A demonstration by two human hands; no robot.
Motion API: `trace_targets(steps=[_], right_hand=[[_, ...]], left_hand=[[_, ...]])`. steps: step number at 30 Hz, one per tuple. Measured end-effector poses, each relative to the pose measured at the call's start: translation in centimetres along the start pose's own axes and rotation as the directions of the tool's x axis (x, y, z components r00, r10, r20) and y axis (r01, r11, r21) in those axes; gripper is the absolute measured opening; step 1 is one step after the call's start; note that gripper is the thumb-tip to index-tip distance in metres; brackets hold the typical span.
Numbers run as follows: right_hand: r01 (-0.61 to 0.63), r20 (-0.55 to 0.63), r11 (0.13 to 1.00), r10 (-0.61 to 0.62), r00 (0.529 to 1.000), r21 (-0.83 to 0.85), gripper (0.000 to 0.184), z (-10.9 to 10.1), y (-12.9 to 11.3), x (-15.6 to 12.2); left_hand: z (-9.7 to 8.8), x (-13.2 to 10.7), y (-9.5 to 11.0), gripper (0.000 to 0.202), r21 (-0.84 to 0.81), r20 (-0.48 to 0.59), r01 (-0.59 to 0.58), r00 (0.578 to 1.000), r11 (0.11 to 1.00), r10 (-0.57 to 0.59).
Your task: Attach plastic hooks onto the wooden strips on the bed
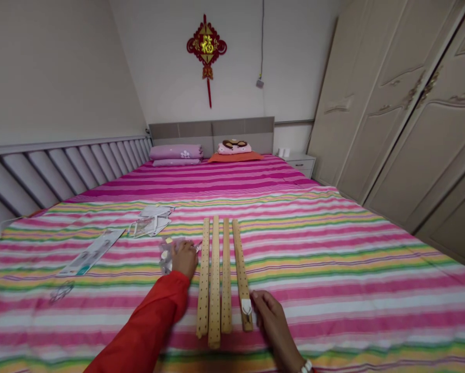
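Note:
My left hand (184, 259) reaches down over a clear plastic bag of small pale pieces (166, 259). Its fingers curl downward and what lies under them is hidden; a small metallic bit shows beside the thumb. Four-sided, hole-dotted wooden strips lie side by side lengthwise: the leftmost strip (203, 280), a longer strip (214, 282), a third strip (226, 277) and the rightmost strip (240, 259), slightly slanted. On the rightmost strip's near end sits a white square adhesive hook (247, 306). My right hand (271, 316) rests just right of that hook, fingers loosely bent, holding nothing visible.
Left of the bag lie flat clear packets (150, 221), a long package (94, 252) and a thin clear tangle (62, 291). Everything rests on a striped bedsheet (333, 290). Folded bedding (177, 152) is at the headboard; a wardrobe (403, 103) stands at right.

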State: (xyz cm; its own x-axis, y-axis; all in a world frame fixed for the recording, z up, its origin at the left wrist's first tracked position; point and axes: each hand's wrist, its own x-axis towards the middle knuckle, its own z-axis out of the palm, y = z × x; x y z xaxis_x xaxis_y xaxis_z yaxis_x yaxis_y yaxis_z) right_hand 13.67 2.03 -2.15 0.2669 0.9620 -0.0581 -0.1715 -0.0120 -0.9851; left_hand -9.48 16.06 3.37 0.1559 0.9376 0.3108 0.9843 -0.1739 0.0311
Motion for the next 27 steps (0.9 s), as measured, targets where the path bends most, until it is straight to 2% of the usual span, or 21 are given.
trace_targets(steps=[4, 7, 8, 10, 11, 13, 14, 15, 16, 18, 21, 24, 27], right_hand=[[-0.068, 0.043, 0.996, 0.066, 0.997, 0.051, 0.043, 0.0, -0.2, -0.2], [-0.101, 0.053, 0.993, 0.098, 0.994, 0.062, 0.041, -0.1, -0.2, -0.3], [-0.116, 0.058, 0.991, 0.112, 0.992, 0.072, 0.041, -0.2, -0.2, -0.2], [-0.148, 0.067, 0.983, 0.141, 0.988, 0.107, 0.041, -0.4, -0.1, -0.1], [-0.162, 0.071, 0.978, 0.154, 0.985, 0.13, 0.042, -0.4, -0.2, 0.0], [-0.182, 0.07, 0.969, 0.172, 0.983, 0.17, 0.043, -0.6, -0.5, 0.2], [-0.185, 0.067, 0.966, 0.175, 0.982, 0.182, 0.043, -0.6, -0.8, 0.2], [-0.184, 0.068, 0.964, 0.174, 0.982, 0.191, 0.043, -0.6, -1.2, 0.2], [-0.181, 0.077, 0.963, 0.169, 0.983, 0.197, 0.043, -0.5, -1.7, 0.1], [-0.177, 0.127, 0.962, 0.153, 0.98, 0.207, 0.041, -0.2, -2.7, -0.3], [-0.206, 0.245, 0.954, 0.151, 0.958, 0.219, 0.041, 0.7, -4.4, -0.8], [-0.285, 0.328, 0.922, 0.193, 0.925, 0.261, 0.042, 1.4, -5.5, -1.0], [-0.346, 0.369, 0.866, 0.208, 0.906, 0.361, 0.033, 1.5, -6.0, -0.8]], left_hand=[[-0.7, -0.4, -0.4, 0.028, -0.155, -0.124, 0.045, 0.99, 0.987, -0.065], [-1.7, -0.7, -0.5, 0.021, -0.409, -0.15, 0.165, 0.958, 0.898, -0.244], [-2.1, -0.9, -0.5, 0.018, -0.534, -0.118, 0.199, 0.945, 0.822, -0.305], [-2.9, -1.6, 0.0, 0.018, -0.781, 0.036, 0.256, 0.929, 0.569, -0.369], [-3.3, -2.1, 0.5, 0.023, -0.868, 0.139, 0.288, 0.923, 0.405, -0.358], [-4.1, -3.5, 1.7, 0.037, -0.928, 0.318, 0.357, 0.908, 0.107, -0.272], [-4.4, -4.2, 2.5, 0.042, -0.925, 0.369, 0.381, 0.904, 0.013, -0.213], [-4.7, -5.0, 3.4, 0.045, -0.915, 0.403, 0.403, 0.901, -0.037, -0.162], [-4.9, -5.8, 4.2, 0.046, -0.909, 0.417, 0.414, 0.9, -0.05, -0.129], [-4.9, -7.1, 6.0, 0.044, -0.927, 0.373, 0.376, 0.921, 0.003, -0.116], [-4.4, -8.5, 8.3, 0.034, -0.968, 0.162, 0.184, 0.977, 0.169, -0.135], [-3.7, -9.6, 10.1, 0.028, -0.956, -0.017, 0.012, 0.995, 0.293, -0.096], [-3.4, -10.5, 11.1, 0.025, -0.954, -0.037, -0.031, 0.999, 0.298, -0.016]])
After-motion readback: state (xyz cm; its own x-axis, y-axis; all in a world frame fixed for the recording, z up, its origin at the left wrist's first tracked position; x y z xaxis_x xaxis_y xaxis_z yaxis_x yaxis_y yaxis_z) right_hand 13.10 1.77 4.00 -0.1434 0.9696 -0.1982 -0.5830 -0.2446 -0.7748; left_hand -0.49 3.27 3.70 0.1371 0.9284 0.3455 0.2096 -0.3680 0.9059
